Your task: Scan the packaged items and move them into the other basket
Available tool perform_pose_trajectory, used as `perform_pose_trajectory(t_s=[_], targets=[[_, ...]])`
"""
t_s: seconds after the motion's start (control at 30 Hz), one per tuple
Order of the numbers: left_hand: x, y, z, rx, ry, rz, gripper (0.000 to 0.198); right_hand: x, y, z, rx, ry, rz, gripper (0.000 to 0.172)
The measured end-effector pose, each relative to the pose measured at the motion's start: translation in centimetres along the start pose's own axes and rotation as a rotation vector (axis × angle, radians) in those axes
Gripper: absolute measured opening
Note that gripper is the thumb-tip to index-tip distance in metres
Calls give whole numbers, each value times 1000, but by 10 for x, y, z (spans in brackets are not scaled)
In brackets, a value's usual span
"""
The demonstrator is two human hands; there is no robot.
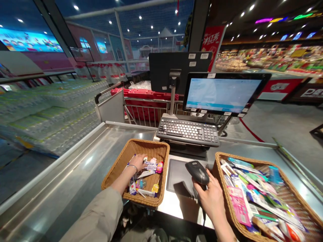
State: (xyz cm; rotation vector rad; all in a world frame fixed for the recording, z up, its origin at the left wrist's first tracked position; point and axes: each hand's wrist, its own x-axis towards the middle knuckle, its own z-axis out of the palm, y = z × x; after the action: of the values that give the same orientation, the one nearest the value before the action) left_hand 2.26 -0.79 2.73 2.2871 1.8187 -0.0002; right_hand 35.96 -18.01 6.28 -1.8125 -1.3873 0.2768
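My left hand [137, 162], with a bracelet at the wrist, reaches into the left wicker basket [117, 161]. Its fingers are slightly apart and touch small wrapped packets [150, 165]; no item is plainly gripped. Beside the fingers lies a pink round-topped item [159, 167], and lower in the basket are a yellow-wrapped piece [155, 188] and several long wrapped sticks. In my right hand [210, 195] is a black handheld barcode scanner [197, 171], fingers wrapped round its handle. The scanner's head points left, above a grey pad [176, 174] on the counter.
A second wicker basket [220, 178] at right holds many packaged items. Behind the scanner stand a keyboard [189, 131] and a lit monitor [222, 94]. A metal counter [83, 161] runs left. Beyond it are a shopping cart [111, 104] and stacked bottles [50, 117].
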Motion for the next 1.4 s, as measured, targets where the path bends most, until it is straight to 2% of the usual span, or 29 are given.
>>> perform_pose_trajectory(t_s=[0.1, 0.27, 0.37, 0.5, 0.7, 0.93, 1.1, 1.17, 1.3, 1.4], targets=[[3, 12, 11, 22, -49, 46, 59, 1, 4, 0, -15, 15, 23, 51], [8, 52, 33, 59, -102, 85, 67, 1, 13, 2, -33, 13, 28, 50], [11, 73, 45, 77, -144, 123, 80, 1, 17, 3, -37, 20, 31, 48], [17, 88, 52, 104, -169, 162, 78, 0, 20, 3, -50, 20, 42, 45], [22, 92, 51, 129, -175, 141, 53, 1, 19, 4, -42, 29, 57, 47], [21, 96, 54, 175, -170, 138, 51, 2, 14, 7, -30, 21, 29, 46], [18, 100, 53, 216, -133, 151, 36, 0, 10, 7, -45, 7, 6, 48], [16, 98, 49, 220, -113, 167, 41, 0, 10, 6, -43, 6, 4, 47], [9, 88, 31, 215, -67, 190, 70, 0, 10, 5, -31, 5, 9, 45], [1, 78, 11, 216, -7, 182, 73, 0, 8, 6, -19, 4, 2, 44]])
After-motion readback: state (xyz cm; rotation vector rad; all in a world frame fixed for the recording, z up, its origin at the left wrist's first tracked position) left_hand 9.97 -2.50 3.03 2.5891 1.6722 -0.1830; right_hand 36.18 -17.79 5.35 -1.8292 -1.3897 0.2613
